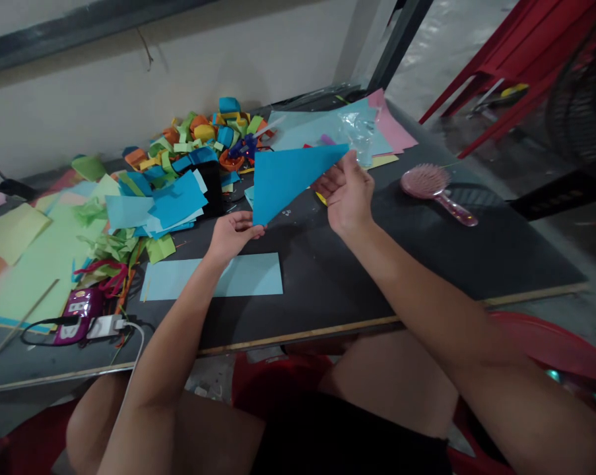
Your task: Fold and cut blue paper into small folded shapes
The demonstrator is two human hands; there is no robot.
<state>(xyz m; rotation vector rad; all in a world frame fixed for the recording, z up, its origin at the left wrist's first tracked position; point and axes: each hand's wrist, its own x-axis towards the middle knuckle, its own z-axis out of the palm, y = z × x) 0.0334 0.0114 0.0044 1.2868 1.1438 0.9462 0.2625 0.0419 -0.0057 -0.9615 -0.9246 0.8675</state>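
Fingers of the left hand (pixel 232 236) pinch the blue paper triangle (pixel 288 178) at its bottom corner; right hand (pixel 352 199) grips its right-hand corner. Triangle is held up over the dark table (pixel 337 284), pale blue strip (pixel 255 274) lying flat, partly hidden behind the left forearm (pixel 189 303).

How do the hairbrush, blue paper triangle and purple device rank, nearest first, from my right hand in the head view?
1. Blue paper triangle: held in your right hand.
2. Hairbrush: right of that hand.
3. Purple device: far left.
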